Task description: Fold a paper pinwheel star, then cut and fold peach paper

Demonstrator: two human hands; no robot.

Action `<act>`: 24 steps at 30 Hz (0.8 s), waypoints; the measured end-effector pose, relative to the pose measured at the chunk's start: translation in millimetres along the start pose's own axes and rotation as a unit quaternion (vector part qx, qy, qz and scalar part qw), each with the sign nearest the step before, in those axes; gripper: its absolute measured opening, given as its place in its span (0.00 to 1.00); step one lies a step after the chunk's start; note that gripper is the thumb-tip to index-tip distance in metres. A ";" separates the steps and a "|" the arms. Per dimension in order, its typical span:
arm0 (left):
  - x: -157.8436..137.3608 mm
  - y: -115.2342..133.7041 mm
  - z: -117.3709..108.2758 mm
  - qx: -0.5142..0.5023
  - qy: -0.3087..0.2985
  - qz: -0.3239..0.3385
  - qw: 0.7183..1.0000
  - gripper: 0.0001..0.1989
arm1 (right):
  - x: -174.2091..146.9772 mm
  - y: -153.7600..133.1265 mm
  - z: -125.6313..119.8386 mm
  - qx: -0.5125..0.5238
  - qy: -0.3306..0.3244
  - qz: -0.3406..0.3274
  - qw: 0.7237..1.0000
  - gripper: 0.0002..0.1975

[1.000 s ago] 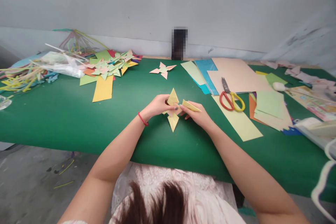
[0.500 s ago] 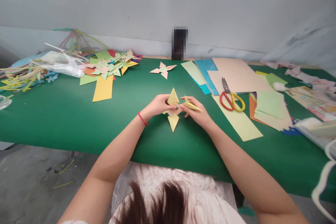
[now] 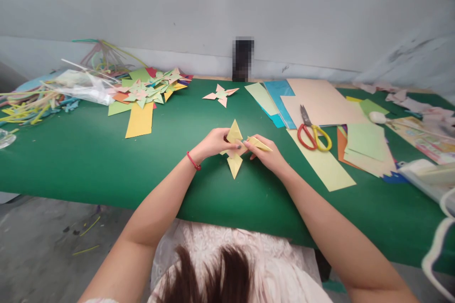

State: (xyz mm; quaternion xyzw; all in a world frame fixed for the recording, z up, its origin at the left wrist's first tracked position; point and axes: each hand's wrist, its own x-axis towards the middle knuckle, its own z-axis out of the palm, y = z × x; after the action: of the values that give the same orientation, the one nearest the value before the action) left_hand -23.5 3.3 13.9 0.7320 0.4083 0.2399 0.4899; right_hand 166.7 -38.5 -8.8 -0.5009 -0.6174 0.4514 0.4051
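Observation:
Between my hands is a pale yellow and pink folded paper star (image 3: 234,166), with one point toward the wall and one toward me. My left hand (image 3: 217,143) grips its left side, thumb pressed on the pink middle. At its right side my right hand (image 3: 266,152) is closed on the star's right yellow point, which lies folded over the thumb and fingers. The right fingertips are partly hidden behind the paper. A finished-looking pink and green paper star (image 3: 221,94) lies flat beyond my hands.
Red and yellow handled scissors (image 3: 313,135) lie on paper strips (image 3: 327,170) to the right, near large pink sheets (image 3: 320,99). Several folded stars (image 3: 152,87) are heaped at the back left. A black blurred object (image 3: 243,59) stands against the wall.
The right yellow point has been pressed lower and flatter by my right hand. My left hand and the rest of the star stay nearly still.

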 end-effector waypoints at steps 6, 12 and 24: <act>-0.1 -0.1 0.2 -0.004 0.002 0.006 1.000 0.13 | -1.0 -0.4 0.2 -0.015 0.003 -0.011 1.000 0.14; -0.5 -0.5 0.0 0.002 0.002 0.000 1.000 0.13 | -3.4 -1.7 0.5 -0.061 0.018 -0.024 0.998 0.14; 0.1 -0.3 -0.2 -0.012 -0.008 0.001 1.000 0.11 | -2.8 -0.5 2.0 -0.048 -0.003 -0.028 0.998 0.14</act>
State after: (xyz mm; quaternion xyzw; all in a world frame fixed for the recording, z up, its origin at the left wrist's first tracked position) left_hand -23.7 3.6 13.7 0.7282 0.4007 0.2399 0.5017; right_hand 165.2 -41.6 -9.0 -0.5006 -0.6536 0.4113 0.3912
